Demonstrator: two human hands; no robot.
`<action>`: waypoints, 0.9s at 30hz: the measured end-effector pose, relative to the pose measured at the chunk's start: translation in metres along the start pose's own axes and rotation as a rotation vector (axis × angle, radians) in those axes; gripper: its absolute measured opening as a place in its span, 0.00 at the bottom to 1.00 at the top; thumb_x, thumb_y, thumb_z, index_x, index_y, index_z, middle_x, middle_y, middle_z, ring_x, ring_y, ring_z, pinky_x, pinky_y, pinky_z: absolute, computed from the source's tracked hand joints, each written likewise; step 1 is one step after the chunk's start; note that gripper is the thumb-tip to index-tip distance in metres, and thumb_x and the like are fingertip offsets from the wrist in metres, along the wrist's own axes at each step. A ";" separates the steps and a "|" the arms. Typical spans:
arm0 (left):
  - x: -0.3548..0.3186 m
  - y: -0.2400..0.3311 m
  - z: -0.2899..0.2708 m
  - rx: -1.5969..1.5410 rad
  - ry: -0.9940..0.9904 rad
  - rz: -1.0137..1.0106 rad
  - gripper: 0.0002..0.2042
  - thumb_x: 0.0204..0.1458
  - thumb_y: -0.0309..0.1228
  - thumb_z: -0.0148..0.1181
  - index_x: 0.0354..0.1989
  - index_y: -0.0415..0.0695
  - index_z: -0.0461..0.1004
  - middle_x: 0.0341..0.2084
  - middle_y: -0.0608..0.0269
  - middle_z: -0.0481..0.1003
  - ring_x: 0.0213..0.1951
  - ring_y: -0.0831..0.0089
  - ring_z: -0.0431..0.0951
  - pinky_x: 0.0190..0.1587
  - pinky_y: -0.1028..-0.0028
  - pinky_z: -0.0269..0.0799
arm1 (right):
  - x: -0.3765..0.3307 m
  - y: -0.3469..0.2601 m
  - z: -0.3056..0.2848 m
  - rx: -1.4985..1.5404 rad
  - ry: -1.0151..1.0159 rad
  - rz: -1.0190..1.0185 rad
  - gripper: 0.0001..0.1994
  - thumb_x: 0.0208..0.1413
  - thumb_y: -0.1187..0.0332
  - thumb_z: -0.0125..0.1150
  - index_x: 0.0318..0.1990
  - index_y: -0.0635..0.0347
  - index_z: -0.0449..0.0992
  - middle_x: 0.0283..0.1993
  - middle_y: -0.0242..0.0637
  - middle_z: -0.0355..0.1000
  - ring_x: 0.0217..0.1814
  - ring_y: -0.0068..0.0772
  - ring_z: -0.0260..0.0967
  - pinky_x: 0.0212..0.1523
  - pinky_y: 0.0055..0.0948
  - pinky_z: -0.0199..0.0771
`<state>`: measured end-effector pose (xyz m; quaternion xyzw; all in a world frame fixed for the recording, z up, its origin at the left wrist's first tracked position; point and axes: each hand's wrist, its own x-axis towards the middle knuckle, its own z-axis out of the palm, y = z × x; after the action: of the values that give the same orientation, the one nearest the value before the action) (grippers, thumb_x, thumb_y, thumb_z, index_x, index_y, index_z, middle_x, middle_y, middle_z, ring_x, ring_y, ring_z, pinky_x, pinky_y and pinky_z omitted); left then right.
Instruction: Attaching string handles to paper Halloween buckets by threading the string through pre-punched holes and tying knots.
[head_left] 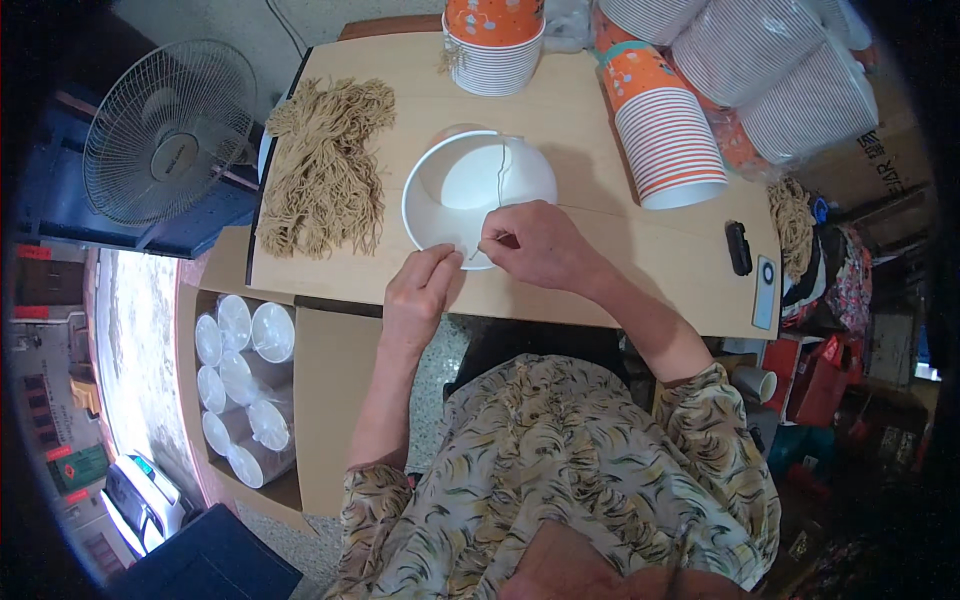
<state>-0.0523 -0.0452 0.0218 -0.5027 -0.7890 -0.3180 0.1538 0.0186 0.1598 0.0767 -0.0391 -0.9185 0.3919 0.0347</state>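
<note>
A round white paper bucket (429,185) stands with its mouth up near the middle of the table. A thin beige string (501,170) hangs over its far rim and runs across the mouth toward my right hand (540,245). Thumb and fingers of that hand are pinched together on the string above the near rim, and a short end shows below them. My left hand (418,290) is closed at the near-left rim, fingertips over the edge; whether string is also between them is hidden. To the left lies a heap of beige strings (325,170).
Stacked orange-and-white paper buckets (672,145) stand and lie at the back, some bagged in clear plastic (765,60). A black object (738,248) lies at the right edge. On the left are a fan (172,140) and a carton (335,400) of wrapped white cups.
</note>
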 end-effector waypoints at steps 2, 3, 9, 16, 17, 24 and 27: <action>0.000 0.001 0.000 0.005 -0.003 -0.001 0.16 0.41 0.20 0.64 0.42 0.41 0.79 0.42 0.60 0.78 0.41 0.63 0.80 0.41 0.68 0.80 | -0.001 0.000 0.000 -0.010 -0.005 -0.001 0.07 0.52 0.66 0.62 0.29 0.61 0.78 0.25 0.42 0.75 0.27 0.43 0.75 0.33 0.38 0.73; 0.001 0.001 0.000 0.005 -0.002 0.000 0.16 0.41 0.20 0.64 0.42 0.41 0.79 0.42 0.60 0.78 0.41 0.63 0.80 0.41 0.68 0.80 | -0.001 -0.001 0.000 -0.004 -0.010 0.008 0.07 0.52 0.66 0.62 0.29 0.61 0.78 0.25 0.42 0.76 0.27 0.43 0.75 0.33 0.38 0.74; 0.002 0.004 -0.001 0.009 -0.020 0.004 0.16 0.41 0.20 0.63 0.42 0.42 0.79 0.42 0.61 0.78 0.41 0.64 0.80 0.40 0.68 0.80 | 0.000 0.001 0.003 -0.037 -0.054 0.031 0.08 0.52 0.65 0.60 0.29 0.60 0.80 0.27 0.44 0.77 0.31 0.47 0.76 0.35 0.42 0.76; 0.011 0.014 -0.003 -0.093 -0.096 -0.114 0.15 0.43 0.20 0.64 0.41 0.44 0.80 0.37 0.60 0.76 0.37 0.62 0.80 0.36 0.66 0.78 | 0.005 0.010 0.013 -0.201 -0.145 -0.012 0.08 0.51 0.66 0.61 0.30 0.60 0.81 0.27 0.44 0.76 0.31 0.46 0.75 0.35 0.43 0.74; 0.014 0.016 -0.005 -0.161 -0.164 -0.206 0.14 0.43 0.20 0.64 0.41 0.45 0.81 0.34 0.60 0.75 0.35 0.62 0.80 0.35 0.65 0.77 | 0.006 0.012 0.014 -0.202 -0.143 -0.013 0.08 0.51 0.66 0.61 0.30 0.60 0.81 0.27 0.44 0.76 0.31 0.46 0.75 0.35 0.43 0.74; 0.019 0.013 -0.008 -0.337 -0.212 -0.251 0.12 0.46 0.20 0.65 0.38 0.49 0.84 0.28 0.60 0.72 0.29 0.61 0.78 0.32 0.64 0.75 | 0.002 0.018 0.012 -0.203 -0.025 -0.293 0.07 0.54 0.69 0.59 0.34 0.62 0.80 0.30 0.46 0.75 0.36 0.50 0.74 0.41 0.44 0.74; 0.018 0.014 -0.008 -0.361 -0.209 -0.285 0.12 0.46 0.19 0.65 0.39 0.49 0.84 0.26 0.59 0.72 0.27 0.62 0.77 0.31 0.66 0.74 | -0.009 0.002 0.004 -0.091 0.282 -0.374 0.06 0.55 0.72 0.59 0.37 0.64 0.79 0.30 0.44 0.75 0.35 0.46 0.75 0.40 0.42 0.74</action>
<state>-0.0486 -0.0338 0.0425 -0.4358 -0.7940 -0.4184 -0.0673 0.0272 0.1575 0.0717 0.0758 -0.9125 0.3277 0.2329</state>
